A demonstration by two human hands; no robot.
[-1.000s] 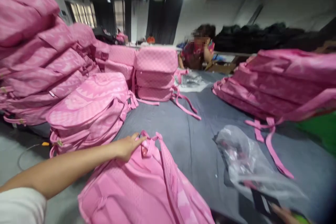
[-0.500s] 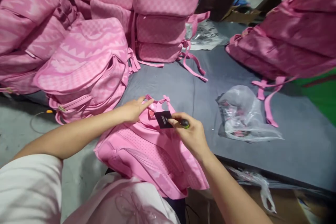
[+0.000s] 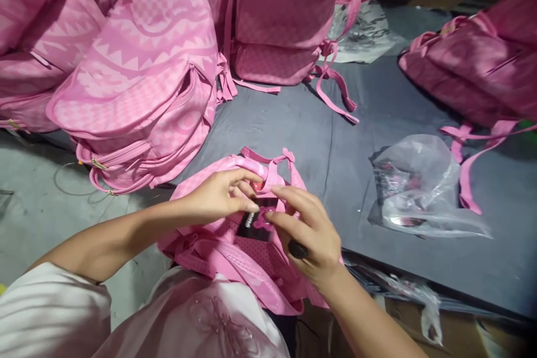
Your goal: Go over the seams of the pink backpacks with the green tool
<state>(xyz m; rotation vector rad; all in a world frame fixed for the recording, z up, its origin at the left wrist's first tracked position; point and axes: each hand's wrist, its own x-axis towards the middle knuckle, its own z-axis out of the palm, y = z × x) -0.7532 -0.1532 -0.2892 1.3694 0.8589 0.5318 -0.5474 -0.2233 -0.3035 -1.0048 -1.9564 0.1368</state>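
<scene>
A pink backpack [image 3: 251,254] lies across my lap and the table's front edge, with its straps and mesh back panel facing up. A black hang tag [image 3: 248,229] with a pink shape and white lettering lies by its top loop. My left hand [image 3: 220,196] is closed, thumb and fingers at the tag's upper left. My right hand [image 3: 312,229] pinches the tag's right side. A tool with a dark rounded end [image 3: 297,249] is tucked in the right palm; the rest of it is hidden. A small red piece [image 3: 258,185] shows beside the left fingertips.
A patterned pink backpack [image 3: 138,78] lies at the left, with more behind it. Stacked pink bags [image 3: 285,17] stand at the back, another [image 3: 482,67] at the right. A clear plastic bag [image 3: 423,190] with small items lies on the dark table [image 3: 335,179].
My left hand has moved from the backpack's top to the tag. The tag now shows its pink-and-white printed face. The view has shifted, so the surroundings appear displaced.
</scene>
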